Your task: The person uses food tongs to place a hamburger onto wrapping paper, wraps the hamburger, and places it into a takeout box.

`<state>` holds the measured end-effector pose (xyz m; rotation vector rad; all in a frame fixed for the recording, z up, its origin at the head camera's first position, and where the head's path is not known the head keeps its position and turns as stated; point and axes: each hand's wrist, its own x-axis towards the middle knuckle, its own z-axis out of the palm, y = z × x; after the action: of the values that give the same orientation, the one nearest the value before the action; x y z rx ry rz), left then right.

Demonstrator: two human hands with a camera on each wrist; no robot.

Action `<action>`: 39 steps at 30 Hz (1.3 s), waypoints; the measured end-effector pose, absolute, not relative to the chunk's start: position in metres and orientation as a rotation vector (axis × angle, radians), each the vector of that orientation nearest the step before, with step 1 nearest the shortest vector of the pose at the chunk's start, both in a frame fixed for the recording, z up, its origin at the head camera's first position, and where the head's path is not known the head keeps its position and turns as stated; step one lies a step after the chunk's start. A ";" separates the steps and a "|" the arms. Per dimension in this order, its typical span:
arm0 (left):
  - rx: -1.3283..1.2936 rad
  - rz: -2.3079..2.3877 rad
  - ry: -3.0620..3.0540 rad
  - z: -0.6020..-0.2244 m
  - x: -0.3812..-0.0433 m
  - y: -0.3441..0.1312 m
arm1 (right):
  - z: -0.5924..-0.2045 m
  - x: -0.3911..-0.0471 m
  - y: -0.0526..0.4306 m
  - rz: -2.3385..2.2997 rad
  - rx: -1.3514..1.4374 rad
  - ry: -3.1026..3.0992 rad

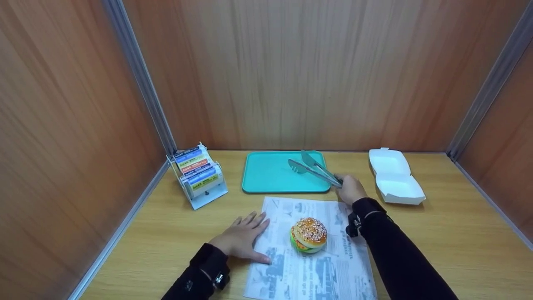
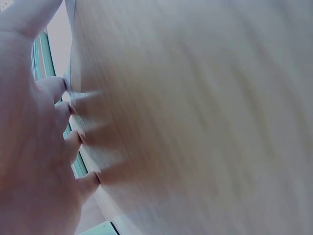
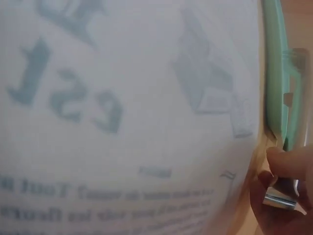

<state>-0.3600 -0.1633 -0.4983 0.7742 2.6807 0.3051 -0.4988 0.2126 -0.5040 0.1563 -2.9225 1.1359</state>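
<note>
From the head view, here's the right hand (image 1: 350, 188), fingers curled firmly round the joined end of the metal tongs (image 1: 313, 171). The slim silver arms fan apart over the smooth, round-cornered turquoise tray (image 1: 266, 177) at the far middle of the counter (image 1: 137, 258). The left hand (image 1: 242, 237) lies with fingers straight and well spread, empty, thumb on the left edge of the thin, newspaper-printed paper (image 1: 266, 285). Sitting on that sheet, between the two forearms, a round burger (image 1: 308, 234): glossy brown bun speckled with seeds, frilly green below. Far right, a white clamshell box (image 1: 399, 185), lid laid back; far left, a pale stand (image 1: 210, 196) carrying a fat, brightly labelled roll (image 1: 195, 166).

Over to the left wrist: palm along the left side, fingers apart with nothing gripped, their shadows streaking a blurred surface.

And the right wrist: soft grey-blue lettering fills the sheet, while at the right edge fingers pinch the tongs' shiny metal end, right beside the tray's rim.
</note>
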 end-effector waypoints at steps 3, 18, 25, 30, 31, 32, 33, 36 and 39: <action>0.772 0.312 2.678 -0.500 -0.359 -0.163 | -0.506 -0.496 0.214 1.104 0.169 -2.918; 0.793 0.295 2.669 -0.498 -0.359 -0.161 | -0.488 -0.471 0.224 1.020 0.248 -2.932; 0.755 0.295 2.665 -0.497 -0.362 -0.161 | -0.465 -0.434 0.225 1.063 0.253 -2.901; 0.760 0.321 2.665 -0.494 -0.363 -0.158 | -0.456 -0.393 0.237 0.946 0.418 -3.124; 0.758 0.324 2.665 -0.493 -0.364 -0.158 | -0.457 -0.384 0.240 0.920 0.464 -3.192; 0.752 0.328 2.666 -0.493 -0.363 -0.158 | -0.458 -0.374 0.241 0.892 0.507 -3.254; 0.742 0.330 2.666 -0.493 -0.363 -0.158 | -0.461 -0.364 0.243 0.851 0.568 -3.296; 0.713 0.346 2.666 -0.494 -0.362 -0.158 | -0.470 -0.338 0.245 0.732 0.722 -3.369; 0.720 0.367 2.663 -0.497 -0.359 -0.158 | -0.480 -0.320 0.247 0.569 0.833 -3.390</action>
<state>-0.3591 -0.1579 -0.4970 0.7196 2.6625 0.3667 -0.3195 0.2471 -0.4796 0.8326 -3.3897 0.5689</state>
